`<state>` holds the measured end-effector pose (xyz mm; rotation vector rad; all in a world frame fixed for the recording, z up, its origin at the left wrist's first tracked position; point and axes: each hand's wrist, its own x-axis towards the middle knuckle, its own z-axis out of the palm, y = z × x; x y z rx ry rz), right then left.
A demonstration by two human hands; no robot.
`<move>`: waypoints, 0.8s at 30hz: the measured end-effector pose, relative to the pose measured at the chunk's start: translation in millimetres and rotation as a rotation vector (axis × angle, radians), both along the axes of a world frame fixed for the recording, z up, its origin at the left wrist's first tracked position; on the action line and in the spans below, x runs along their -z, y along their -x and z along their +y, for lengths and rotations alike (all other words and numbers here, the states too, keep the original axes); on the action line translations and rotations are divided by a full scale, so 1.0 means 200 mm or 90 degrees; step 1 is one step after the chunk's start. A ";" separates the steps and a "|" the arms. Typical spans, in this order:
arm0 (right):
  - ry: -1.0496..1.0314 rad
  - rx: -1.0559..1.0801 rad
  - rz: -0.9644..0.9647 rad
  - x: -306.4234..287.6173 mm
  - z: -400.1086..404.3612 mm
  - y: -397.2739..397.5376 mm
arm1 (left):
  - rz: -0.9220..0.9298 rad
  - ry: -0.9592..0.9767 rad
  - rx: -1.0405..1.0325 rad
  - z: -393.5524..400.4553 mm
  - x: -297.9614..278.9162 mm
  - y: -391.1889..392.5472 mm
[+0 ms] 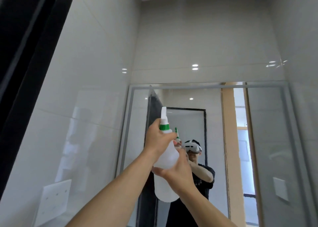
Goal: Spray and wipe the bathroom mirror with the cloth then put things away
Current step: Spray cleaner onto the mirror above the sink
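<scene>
Translucent plastic spray bottle [165, 159], green collar: left hand [157, 139] grips neck, right hand [179, 170] grips body, facing mirror [268, 140].

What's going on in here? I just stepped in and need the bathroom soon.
A person is standing at the bathroom mirror holding a white spray bottle up in front of it with both hands. The left hand grips the neck just under the green collar, and the right hand wraps the body. The nozzle points up toward the glass. No cloth is in view, so wiping hasn't started.
</scene>
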<state>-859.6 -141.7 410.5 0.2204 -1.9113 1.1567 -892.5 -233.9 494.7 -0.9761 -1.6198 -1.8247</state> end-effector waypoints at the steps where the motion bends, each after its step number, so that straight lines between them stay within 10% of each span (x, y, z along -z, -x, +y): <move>1: 0.004 0.007 0.000 0.00 0.04 -0.01 | 0.004 0.005 0.005 0.04 0.00 -0.01; 24: 0.058 0.233 -0.055 0.09 0.77 -0.48 | 0.050 0.067 0.161 0.86 0.09 -0.35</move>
